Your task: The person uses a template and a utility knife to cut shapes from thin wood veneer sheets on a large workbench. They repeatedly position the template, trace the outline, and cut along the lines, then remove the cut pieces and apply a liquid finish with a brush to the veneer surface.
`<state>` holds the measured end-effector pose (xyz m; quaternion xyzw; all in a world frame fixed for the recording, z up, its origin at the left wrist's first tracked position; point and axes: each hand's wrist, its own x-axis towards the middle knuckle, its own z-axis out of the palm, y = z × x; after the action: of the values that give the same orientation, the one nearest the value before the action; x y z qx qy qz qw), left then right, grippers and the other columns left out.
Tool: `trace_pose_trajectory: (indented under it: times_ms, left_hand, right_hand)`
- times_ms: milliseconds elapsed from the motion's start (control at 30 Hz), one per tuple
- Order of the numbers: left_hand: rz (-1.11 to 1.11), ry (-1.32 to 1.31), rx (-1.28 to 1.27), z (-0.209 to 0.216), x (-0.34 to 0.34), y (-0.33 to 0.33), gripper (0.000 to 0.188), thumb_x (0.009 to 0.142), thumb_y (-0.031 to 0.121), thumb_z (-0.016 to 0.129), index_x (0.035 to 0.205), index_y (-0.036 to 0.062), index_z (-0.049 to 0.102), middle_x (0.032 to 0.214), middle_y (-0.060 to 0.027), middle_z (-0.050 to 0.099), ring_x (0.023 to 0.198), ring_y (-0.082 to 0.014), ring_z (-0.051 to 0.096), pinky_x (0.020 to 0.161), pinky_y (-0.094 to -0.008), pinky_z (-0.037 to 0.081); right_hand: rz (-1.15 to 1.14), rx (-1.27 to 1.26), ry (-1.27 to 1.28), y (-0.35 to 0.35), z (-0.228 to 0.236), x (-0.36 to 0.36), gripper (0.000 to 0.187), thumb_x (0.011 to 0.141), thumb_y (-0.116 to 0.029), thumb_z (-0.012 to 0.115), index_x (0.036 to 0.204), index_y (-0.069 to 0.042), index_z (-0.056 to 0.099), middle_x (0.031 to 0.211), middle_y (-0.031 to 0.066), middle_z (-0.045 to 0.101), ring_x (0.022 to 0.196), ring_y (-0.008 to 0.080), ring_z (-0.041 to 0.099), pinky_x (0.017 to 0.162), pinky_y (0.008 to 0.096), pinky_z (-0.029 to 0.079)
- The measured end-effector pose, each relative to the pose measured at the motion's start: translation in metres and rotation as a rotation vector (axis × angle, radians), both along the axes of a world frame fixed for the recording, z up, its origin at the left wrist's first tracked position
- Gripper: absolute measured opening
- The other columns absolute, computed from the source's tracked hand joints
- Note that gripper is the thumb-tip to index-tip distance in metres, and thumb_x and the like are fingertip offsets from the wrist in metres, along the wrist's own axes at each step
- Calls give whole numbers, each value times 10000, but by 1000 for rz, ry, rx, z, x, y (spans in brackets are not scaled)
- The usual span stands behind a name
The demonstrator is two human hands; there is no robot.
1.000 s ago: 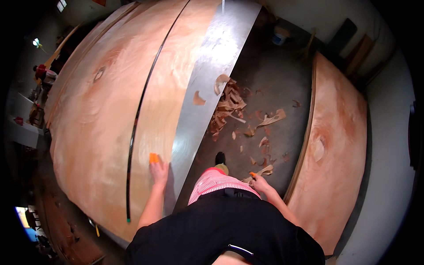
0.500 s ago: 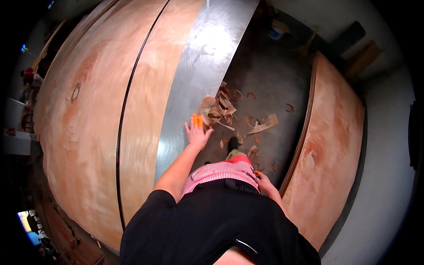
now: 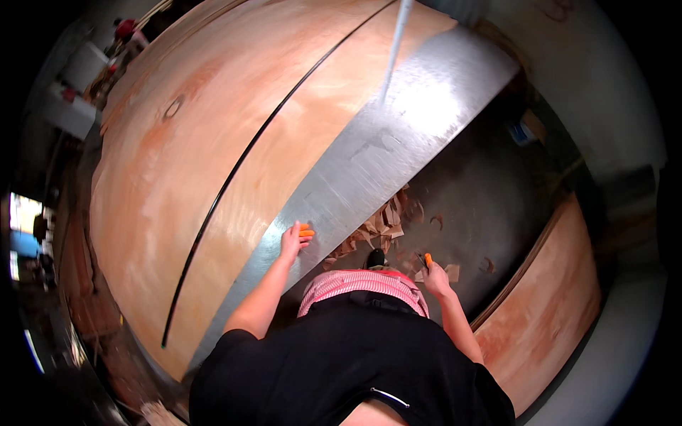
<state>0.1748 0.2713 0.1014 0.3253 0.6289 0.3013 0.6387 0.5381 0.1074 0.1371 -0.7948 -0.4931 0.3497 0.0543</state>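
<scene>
My left hand (image 3: 291, 243) hovers over or rests on a shiny metal strip (image 3: 355, 160) along the edge of a broad wood veneer sheet (image 3: 206, 135); contact is hard to tell. Orange covers sit on some of its fingers, which are loosely extended and hold nothing. My right hand (image 3: 435, 277) is in front of my waist, to the right, above the floor. Its fingers are closed on a small dark tool (image 3: 421, 260) whose kind I cannot make out. Orange shows at its fingertip too. A long thin black strip (image 3: 245, 153) lies curved across the veneer.
Torn veneer scraps (image 3: 380, 224) lie on the dark floor (image 3: 469, 192) below the metal edge. To the right stands a stack of wood sheets (image 3: 543, 302). A pale upright rod (image 3: 395, 53) crosses the far metal strip. A blue-and-white container (image 3: 522, 133) sits farther back.
My view has turned left, so the sheet and metal strip now slant rightward. My left hand's spread fingers have drawn in. My right hand has come up and forward from beside my waist.
</scene>
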Motion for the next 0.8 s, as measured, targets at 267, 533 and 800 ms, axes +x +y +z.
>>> trace_pose_trajectory:
  times_ms: [267, 533, 800]
  left_hand:
    - [291, -236, -124, 7, -14, -51, 451, 865, 424, 354, 1010, 22, 498, 901, -108, 597, 753, -152, 575, 627, -260, 448]
    - [372, -368, -191, 17, -38, -50, 502, 864, 464, 304, 1043, 32, 485, 969, -108, 580, 831, -177, 569, 683, -286, 440]
    - [905, -905, -140, -20, -125, -40, 561, 765, 529, 464, 1076, 62, 476, 1051, -111, 543, 935, -205, 535, 754, -310, 449]
  right_hand:
    - [376, 177, 95, 151, 24, -44, 313, 760, -147, 476, 1049, -27, 459, 920, 193, 539, 879, 336, 520, 727, 411, 416]
    - [552, 263, -86, 278, -44, -155, 273, 754, -151, 483, 991, -16, 471, 895, 163, 543, 856, 312, 532, 704, 400, 435]
    - [484, 515, 8, 288, -8, -187, 297, 745, -207, 522, 975, -20, 491, 751, 144, 539, 721, 306, 549, 632, 376, 439]
